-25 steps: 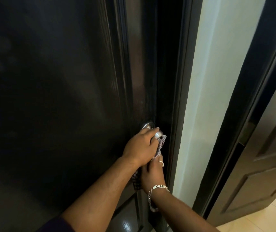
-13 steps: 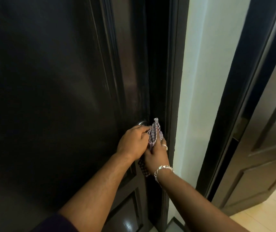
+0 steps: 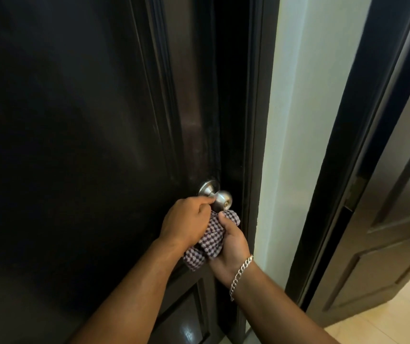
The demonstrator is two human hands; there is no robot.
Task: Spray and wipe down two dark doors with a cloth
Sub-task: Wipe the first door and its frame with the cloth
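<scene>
While the left hand [image 3: 186, 220] curls its fingers up against the underside of the silver knob [image 3: 220, 198], the right hand [image 3: 231, 240] has the checked cloth [image 3: 208, 240] bunched in its palm, thumb pressed over the top fold, just below and touching the knob. Both grips are closed: the right one round the cloth, the left one partly round the knob's stem and, it seems, on the cloth's edge too, though the overlap hides exactly where those fingertips end.

The step in hand looks like wiping the knob on the near dark door [image 3: 74, 145]. To do it well, I would open the cloth out enough to wrap the ball fully, twist around it, then run a fold behind the round base plate where grime collects. Steadying the knob with the left hand keeps the latch from rattling.

No spray bottle shows in view, so any more spraying means fetching it from elsewhere. To the right, a pale wall [image 3: 295, 120] separates this door from the second dark door [image 3: 385, 232], which stands ajar over a light floor [image 3: 385, 326]. The dark frame [image 3: 256, 120] sits close beside the knob, leaving little room for knuckles on that side; the bracelet [image 3: 242, 271] on the right wrist could scratch the glossy finish.
</scene>
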